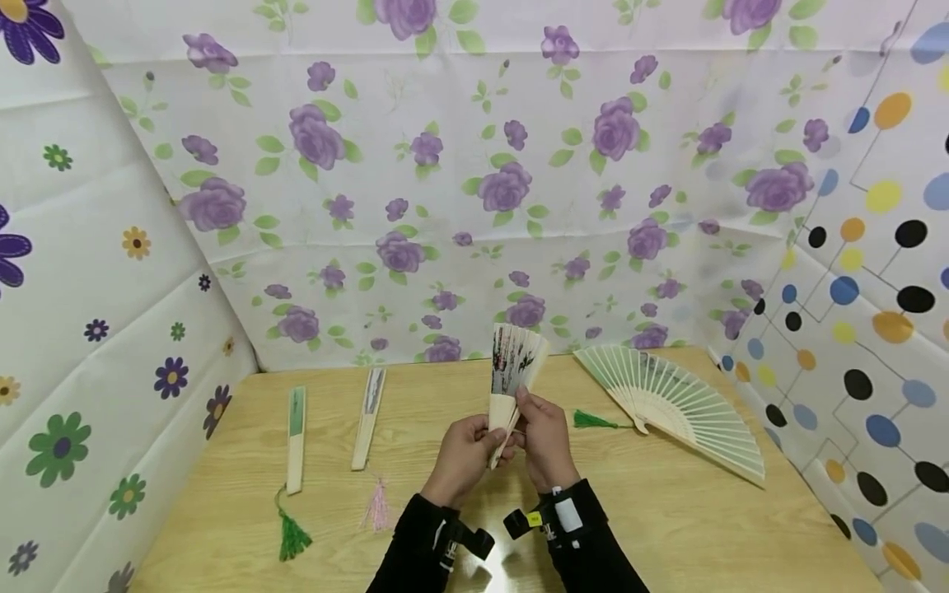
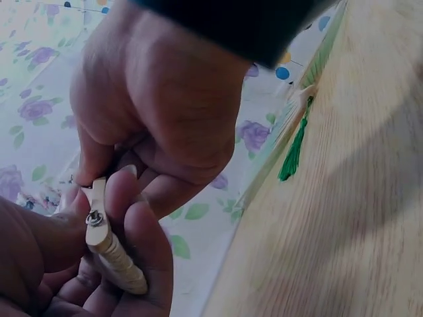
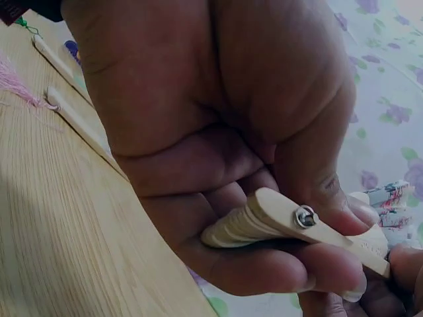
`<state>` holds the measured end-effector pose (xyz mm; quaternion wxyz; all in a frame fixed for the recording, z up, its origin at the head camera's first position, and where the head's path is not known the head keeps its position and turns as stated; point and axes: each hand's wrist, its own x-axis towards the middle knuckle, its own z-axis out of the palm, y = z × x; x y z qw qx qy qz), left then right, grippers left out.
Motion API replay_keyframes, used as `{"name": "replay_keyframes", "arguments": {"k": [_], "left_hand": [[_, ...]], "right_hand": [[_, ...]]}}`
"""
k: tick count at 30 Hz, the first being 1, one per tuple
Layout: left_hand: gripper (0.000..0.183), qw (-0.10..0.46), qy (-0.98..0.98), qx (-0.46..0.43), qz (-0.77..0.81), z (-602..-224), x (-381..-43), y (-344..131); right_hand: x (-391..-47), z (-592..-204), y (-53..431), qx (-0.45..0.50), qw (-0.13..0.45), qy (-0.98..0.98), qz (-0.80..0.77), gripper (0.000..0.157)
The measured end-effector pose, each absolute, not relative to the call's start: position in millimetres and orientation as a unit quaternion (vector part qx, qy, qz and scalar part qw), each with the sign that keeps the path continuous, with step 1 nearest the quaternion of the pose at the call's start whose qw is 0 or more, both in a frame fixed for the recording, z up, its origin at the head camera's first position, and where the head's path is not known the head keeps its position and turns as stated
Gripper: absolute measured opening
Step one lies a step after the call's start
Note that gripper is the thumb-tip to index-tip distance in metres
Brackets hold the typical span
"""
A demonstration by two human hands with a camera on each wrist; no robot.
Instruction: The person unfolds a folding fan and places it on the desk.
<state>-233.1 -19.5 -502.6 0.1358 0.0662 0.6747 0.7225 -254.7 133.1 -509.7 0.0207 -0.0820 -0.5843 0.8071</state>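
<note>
Currently, the step in hand appears to be adjusting the folds of the printed fan (image 1: 511, 356), which is held partly spread above the desk (image 1: 741, 548), between both hands. The left hand (image 1: 461, 457) grips the narrow end, thumb on the outer rib and fingers curled around, close to the metal pin (image 2: 94, 218). The right hand (image 1: 549, 435) pinches the fan's right side. Whether the fan is being spread or folded cannot be told.

The next move seems to call for holding the pin end steady with the left hand while the right hand guides the right edge: rightward to spread, leftward to fold. Apply light force; the thin ribs could bend. For reference, a green fan (image 1: 678, 399) lies spread at the right; a green-topped fan (image 1: 296, 441) and a grey-topped fan (image 1: 366, 424) lie folded at the left.
</note>
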Motion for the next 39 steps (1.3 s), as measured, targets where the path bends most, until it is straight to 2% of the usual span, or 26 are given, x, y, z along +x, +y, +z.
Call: {"name": "replay_keyframes", "arguments": {"k": [9,14,19,24,32,39], "left_hand": [[0.028,0.135,0.670,0.046,0.729,-504,-235,-20],[0.029,0.144,0.661,0.049,0.734,-504,-238,-23],[0.029,0.153,0.652,0.055,0.741,-503,-240,-24],[0.029,0.144,0.661,0.044,0.735,-503,-240,-23],[0.022,0.089,0.698,0.007,0.711,-501,-241,-19],[0.020,0.065,0.709,0.000,0.702,-503,-240,-19]], "right_hand": [[-255,-511,134,-0.064,0.009,-0.592,0.804,0.050],[-259,-514,140,-0.038,-0.027,-0.605,0.794,0.037],[-261,-513,145,-0.025,-0.063,-0.621,0.781,0.038],[-260,-512,144,-0.027,-0.048,-0.634,0.772,0.042],[-260,-507,140,-0.040,-0.038,-0.648,0.760,0.039],[-256,-507,135,-0.059,-0.015,-0.649,0.758,0.041]]}}
